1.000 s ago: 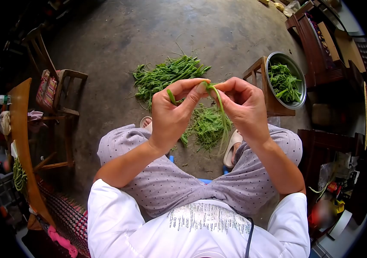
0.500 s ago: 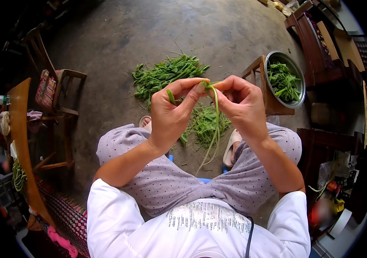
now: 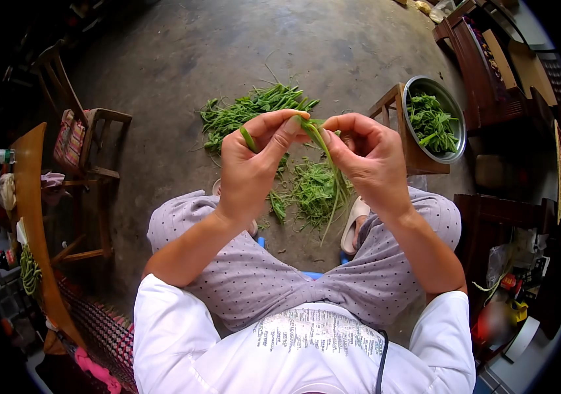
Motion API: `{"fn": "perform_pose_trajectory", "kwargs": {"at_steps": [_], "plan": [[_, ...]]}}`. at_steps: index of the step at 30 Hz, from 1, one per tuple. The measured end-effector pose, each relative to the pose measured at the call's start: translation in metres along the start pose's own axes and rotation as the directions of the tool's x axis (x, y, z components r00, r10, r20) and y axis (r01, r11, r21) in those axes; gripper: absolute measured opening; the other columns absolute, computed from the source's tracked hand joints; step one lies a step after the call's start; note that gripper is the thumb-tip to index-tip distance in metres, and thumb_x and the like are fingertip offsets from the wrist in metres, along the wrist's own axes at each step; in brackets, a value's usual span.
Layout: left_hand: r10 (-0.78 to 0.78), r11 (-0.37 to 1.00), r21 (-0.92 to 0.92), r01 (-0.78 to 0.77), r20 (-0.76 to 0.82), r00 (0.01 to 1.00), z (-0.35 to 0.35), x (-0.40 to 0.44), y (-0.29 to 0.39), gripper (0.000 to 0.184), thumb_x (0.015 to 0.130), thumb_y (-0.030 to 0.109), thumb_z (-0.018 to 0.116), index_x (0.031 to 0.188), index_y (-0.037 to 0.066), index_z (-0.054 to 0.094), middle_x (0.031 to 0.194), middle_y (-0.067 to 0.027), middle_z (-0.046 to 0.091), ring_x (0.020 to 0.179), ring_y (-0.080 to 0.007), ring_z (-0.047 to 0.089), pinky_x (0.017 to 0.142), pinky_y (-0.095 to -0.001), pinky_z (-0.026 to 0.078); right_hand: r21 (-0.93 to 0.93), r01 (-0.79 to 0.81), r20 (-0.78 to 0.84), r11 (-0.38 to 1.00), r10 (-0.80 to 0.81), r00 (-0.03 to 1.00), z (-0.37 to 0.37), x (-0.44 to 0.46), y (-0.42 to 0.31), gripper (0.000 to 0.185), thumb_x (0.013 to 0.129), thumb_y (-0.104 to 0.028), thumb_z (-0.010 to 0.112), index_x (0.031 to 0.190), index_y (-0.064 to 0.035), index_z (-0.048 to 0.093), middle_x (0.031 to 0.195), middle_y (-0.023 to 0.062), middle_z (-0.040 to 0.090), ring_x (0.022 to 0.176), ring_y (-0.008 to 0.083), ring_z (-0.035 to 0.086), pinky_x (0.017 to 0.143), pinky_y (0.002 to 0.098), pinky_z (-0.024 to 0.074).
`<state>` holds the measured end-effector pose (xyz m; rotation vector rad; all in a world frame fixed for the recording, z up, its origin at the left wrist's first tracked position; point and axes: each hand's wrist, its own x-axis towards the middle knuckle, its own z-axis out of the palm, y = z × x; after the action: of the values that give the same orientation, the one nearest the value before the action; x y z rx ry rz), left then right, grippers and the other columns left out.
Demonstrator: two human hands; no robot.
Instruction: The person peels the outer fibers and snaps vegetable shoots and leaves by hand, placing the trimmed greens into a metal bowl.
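Note:
My left hand (image 3: 254,157) pinches a green plant stem (image 3: 316,134) between thumb and forefinger, and a piece of green stalk pokes out between its other fingers. Close beside it on the right, my right hand (image 3: 369,157) has thumb and forefinger closed on the same stem. Thin strands hang down from between the hands. Behind them on the floor lies a pile of leafy green stalks (image 3: 228,121). Nearer my feet is a smaller heap of thin green scraps (image 3: 315,190).
A metal basin (image 3: 460,118) holding greens rests on a wooden stool (image 3: 418,157) at the right. On the left are a wooden chair (image 3: 100,118) and a table edge (image 3: 31,177). Dark wooden furniture (image 3: 468,59) stands far right.
My left hand has moved a little left and up, slightly away from my right hand. The hanging strands have swung and now fan out to the right over the scraps.

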<state>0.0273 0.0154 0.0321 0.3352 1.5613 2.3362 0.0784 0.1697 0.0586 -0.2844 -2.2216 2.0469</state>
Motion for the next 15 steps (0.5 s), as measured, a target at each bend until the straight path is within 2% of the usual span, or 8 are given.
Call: {"fn": "perform_pose_trajectory", "kwargs": {"at_steps": [1, 3, 4, 6, 8, 11, 13, 15], "plan": [[-0.024, 0.999, 0.025, 0.024, -0.006, 1.0, -0.001, 0.0, 0.003, 0.021, 0.091, 0.01, 0.06, 0.106, -0.004, 0.064, 0.095, -0.0069, 0.068, 0.085, -0.0139, 0.065, 0.081, -0.0242, 0.05, 0.018, 0.02, 0.012, 1.0, -0.02, 1.0, -0.001, 0.001, 0.001, 0.011, 0.085, -0.007, 0.065, 0.09, 0.0029, 0.065, 0.06, -0.0083, 0.045, 0.054, -0.0008, 0.036, 0.046, 0.0178, 0.0267], [-0.041, 0.999, 0.015, 0.041, 0.012, 0.999, -0.003, 0.003, 0.003, 0.021, 0.091, 0.014, 0.061, 0.105, -0.001, 0.064, 0.093, -0.0067, 0.068, 0.083, -0.0112, 0.064, 0.068, -0.0196, 0.048, -0.003, 0.024, 0.021, 1.0, -0.024, 0.999, -0.003, 0.002, 0.002, 0.011, 0.085, -0.007, 0.065, 0.09, 0.0028, 0.065, 0.06, -0.0077, 0.047, 0.053, -0.0007, 0.037, 0.045, 0.018, 0.0272], [-0.04, 0.999, 0.016, 0.04, 0.011, 0.999, -0.005, 0.004, 0.003, 0.021, 0.091, 0.014, 0.061, 0.105, -0.001, 0.064, 0.093, -0.0067, 0.068, 0.083, -0.0112, 0.064, 0.068, -0.0196, 0.048, -0.023, 0.029, 0.029, 0.999, -0.028, 0.999, -0.005, 0.002, 0.003, 0.011, 0.086, -0.007, 0.064, 0.09, 0.0028, 0.065, 0.061, -0.0071, 0.048, 0.053, -0.0007, 0.038, 0.045, 0.0181, 0.0276], [-0.115, 0.992, -0.056, 0.117, 0.046, 0.992, -0.01, 0.006, 0.004, 0.019, 0.094, 0.015, 0.057, 0.108, 0.005, 0.062, 0.095, -0.0064, 0.068, 0.08, -0.0032, 0.062, 0.041, -0.0135, 0.024, -0.091, 0.02, 0.083, 0.996, -0.012, 0.996, -0.015, 0.004, 0.0, 0.011, 0.086, -0.007, 0.064, 0.09, 0.0028, 0.065, 0.061, -0.0066, 0.049, 0.053, -0.0004, 0.039, 0.045, 0.0183, 0.0285], [-0.144, 0.985, -0.085, 0.149, 0.072, 0.987, -0.015, 0.009, 0.009, 0.019, 0.094, 0.015, 0.055, 0.109, 0.005, 0.06, 0.095, -0.0064, 0.066, 0.083, -0.0041, 0.062, 0.04, -0.0136, 0.025, -0.263, 0.039, 0.163, 0.964, 0.004, 0.987, -0.032, 0.008, 0.0, 0.011, 0.086, -0.007, 0.062, 0.09, 0.0032, 0.065, 0.061, -0.0054, 0.052, 0.052, 0.0006, 0.041, 0.045, 0.019, 0.0306], [-0.191, 0.967, -0.149, 0.207, 0.117, 0.975, -0.02, 0.01, 0.015, 0.019, 0.096, 0.016, 0.05, 0.11, 0.005, 0.057, 0.095, -0.0064, 0.064, 0.085, -0.0052, 0.061, 0.039, -0.0138, 0.025, -0.387, 0.076, 0.048, 0.919, -0.062, 0.997, -0.052, 0.012, -0.006, 0.013, 0.088, -0.009, 0.062, 0.091, 0.0033, 0.065, 0.062, -0.0057, 0.051, 0.053, 0.0008, 0.041, 0.045, 0.0192, 0.0298], [-0.21, 0.955, -0.184, 0.233, 0.137, 0.968, -0.021, 0.011, 0.015, 0.02, 0.096, 0.017, 0.048, 0.109, 0.004, 0.055, 0.094, -0.0064, 0.063, 0.085, -0.0054, 0.06, 0.038, -0.014, 0.025, -0.333, 0.062, 0.046, 0.941, -0.05, 0.998, -0.055, 0.012, -0.012, 0.014, 0.088, -0.011, 0.063, 0.092, 0.0027, 0.065, 0.062, -0.0061, 0.049, 0.053, 0.0007, 0.04, 0.045, 0.0191, 0.0289], [-0.213, 0.929, -0.248, 0.274, 0.247, 0.945, -0.022, 0.013, 0.012, 0.02, 0.096, 0.019, 0.044, 0.108, 0.004, 0.053, 0.095, -0.0069, 0.061, 0.076, -0.0027, 0.055, 0.038, -0.0143, 0.025, -0.276, 0.046, 0.043, 0.96, -0.036, 0.998, -0.053, 0.011, -0.012, 0.016, 0.089, -0.013, 0.063, 0.094, 0.002, 0.065, 0.062, -0.0065, 0.048, 0.053, 0.0006, 0.039, 0.045, 0.019, 0.0279]]}}
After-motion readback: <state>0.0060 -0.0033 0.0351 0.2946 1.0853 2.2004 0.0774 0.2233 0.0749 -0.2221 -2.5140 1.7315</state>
